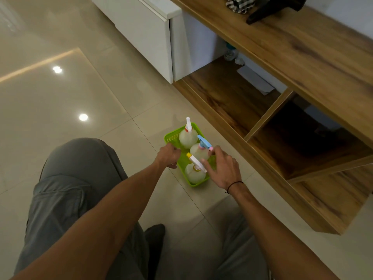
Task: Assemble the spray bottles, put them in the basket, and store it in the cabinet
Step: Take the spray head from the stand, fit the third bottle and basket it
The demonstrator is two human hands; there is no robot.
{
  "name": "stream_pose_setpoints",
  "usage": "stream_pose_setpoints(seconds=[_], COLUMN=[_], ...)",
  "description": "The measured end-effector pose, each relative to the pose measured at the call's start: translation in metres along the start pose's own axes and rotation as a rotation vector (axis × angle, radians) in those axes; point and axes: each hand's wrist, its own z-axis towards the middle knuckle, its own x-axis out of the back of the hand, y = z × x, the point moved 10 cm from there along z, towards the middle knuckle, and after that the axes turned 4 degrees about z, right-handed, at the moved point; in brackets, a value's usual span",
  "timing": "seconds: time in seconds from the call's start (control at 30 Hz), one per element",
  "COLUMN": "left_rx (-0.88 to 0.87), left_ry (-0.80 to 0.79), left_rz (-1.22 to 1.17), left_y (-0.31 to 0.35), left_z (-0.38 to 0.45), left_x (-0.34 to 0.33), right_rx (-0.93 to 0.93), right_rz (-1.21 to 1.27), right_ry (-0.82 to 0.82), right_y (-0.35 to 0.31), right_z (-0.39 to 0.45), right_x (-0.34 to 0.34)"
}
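I'm looking down at the green basket [171, 137] — it sits on the tiled floor [80, 93], just in front of the open wooden cabinet [228, 102], which lies toward two o'clock from it. Three spray bottles stand upright inside, in a row: the one with the white and red trigger head [188, 136] at the far end, the blue and pink one [198, 151] in the middle, the yellow and white one [193, 173] nearest me. My left hand [168, 156] is on the basket's nine o'clock rim, fingers curled over the edge — it looks clamped on the rim, though the fingertips are hidden. My right hand [224, 168] is at three o'clock, fingers spread apart, one fingertip touching the yellow and white head; whether the palm touches the rim I cannot tell. A black band [235, 184] circles that wrist. My grey-trousered knee [76, 164] is at eight o'clock.
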Motion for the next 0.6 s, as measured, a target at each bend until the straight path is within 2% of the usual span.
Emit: stream_pose_setpoints(seconds=[0.1,0.17,0.27,0.37,0.43,0.5,0.6], left_rx=[0.066,0.108,0.177,0.214,0.219,0.188,0.176], left_ry=[0.038,0.032,0.012,-0.051,-0.093,-0.109,-0.040], left_rz=[-0.033,-0.066,-0.127,-0.135,-0.177,-0.180,-0.207], left_y=[-0.010,-0.016,-0.023,-0.031,-0.034,-0.032,-0.031], left_z=[0.002,0.002,0.002,0.003,0.005,0.003,-0.001], left_x=[0.000,0.000,-0.006,-0.020,-0.033,-0.044,-0.042], right_rx=[-0.187,-0.328,-0.559,-0.838,-0.977,-1.013,-0.958], right_rz=[0.149,0.240,0.374,0.443,0.585,0.665,0.598], right_ry=[0.207,0.259,0.152,-0.121,-0.267,-0.296,-0.200], right_y=[0.023,0.040,0.069,0.094,0.094,0.089,0.084], right_z=[0.003,0.005,0.013,0.007,-0.006,-0.010,-0.006], right_x=[0.021,0.019,-0.005,-0.043,-0.066,-0.079,-0.075])
